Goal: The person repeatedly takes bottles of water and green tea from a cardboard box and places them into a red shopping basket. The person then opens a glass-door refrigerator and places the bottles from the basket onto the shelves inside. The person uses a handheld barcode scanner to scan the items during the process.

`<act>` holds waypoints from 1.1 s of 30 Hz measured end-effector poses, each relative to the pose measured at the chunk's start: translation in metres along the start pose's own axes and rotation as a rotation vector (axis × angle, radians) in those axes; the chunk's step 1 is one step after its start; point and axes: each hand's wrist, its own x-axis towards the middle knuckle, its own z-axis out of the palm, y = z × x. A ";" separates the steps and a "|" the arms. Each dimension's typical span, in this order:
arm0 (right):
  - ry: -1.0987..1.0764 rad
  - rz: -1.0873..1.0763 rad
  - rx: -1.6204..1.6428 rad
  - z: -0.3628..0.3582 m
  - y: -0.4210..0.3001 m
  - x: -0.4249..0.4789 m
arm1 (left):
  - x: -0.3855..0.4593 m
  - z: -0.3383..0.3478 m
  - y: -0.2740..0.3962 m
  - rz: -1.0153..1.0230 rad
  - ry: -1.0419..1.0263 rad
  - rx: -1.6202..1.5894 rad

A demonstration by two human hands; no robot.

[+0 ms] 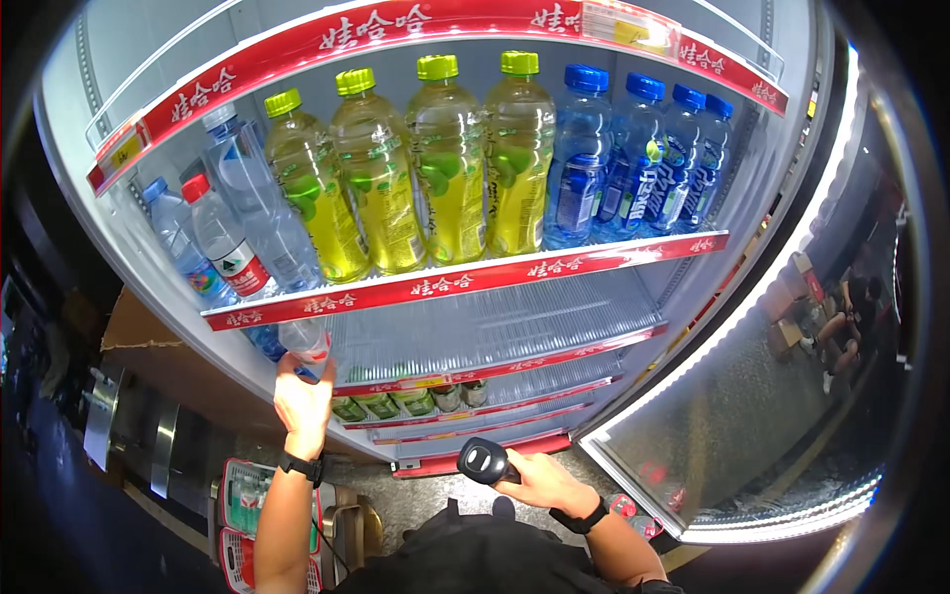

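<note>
My left hand grips a clear plastic bottle with a red-and-white label at the left end of the second visible refrigerator shelf. A blue-tinted bottle stands beside it, partly hidden by the shelf edge above. Low in front of my body, my right hand holds a black handheld barcode scanner. On the shelf above stand several yellow-green drink bottles, several blue-capped bottles, a red-capped water bottle and a tall clear bottle.
The refrigerator's glass door stands open at the right, with a seated person visible in its glass. Cans sit on a lower shelf. Baskets with bottles stand at lower left, near a cardboard box. Bottles lie by the door.
</note>
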 end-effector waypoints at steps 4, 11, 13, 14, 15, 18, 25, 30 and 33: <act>-0.003 0.005 0.005 0.001 -0.002 0.001 | 0.000 0.011 -0.016 -0.006 0.020 -0.081; -0.009 0.034 -0.001 -0.002 -0.009 0.003 | 0.007 0.004 -0.011 0.001 -0.040 -0.062; -0.007 0.029 0.001 -0.004 -0.011 0.001 | 0.008 0.001 -0.011 -0.004 -0.063 -0.068; -0.022 0.048 -0.007 -0.003 -0.011 0.001 | 0.009 0.001 -0.014 -0.042 -0.097 -0.070; -0.036 0.066 -0.016 -0.003 -0.009 0.000 | 0.009 0.001 -0.018 -0.052 -0.106 -0.109; -0.019 0.042 -0.026 -0.002 -0.004 -0.001 | 0.001 0.003 -0.034 -0.028 -0.085 -0.292; 0.035 -0.070 0.226 -0.008 -0.019 0.001 | -0.041 -0.016 -0.058 0.302 0.094 -0.364; 0.076 -0.211 0.318 -0.007 -0.028 0.009 | -0.075 -0.043 -0.070 0.338 -0.023 -0.411; 0.042 -0.213 0.302 -0.012 -0.046 0.017 | -0.101 -0.053 -0.081 0.180 -0.246 -0.463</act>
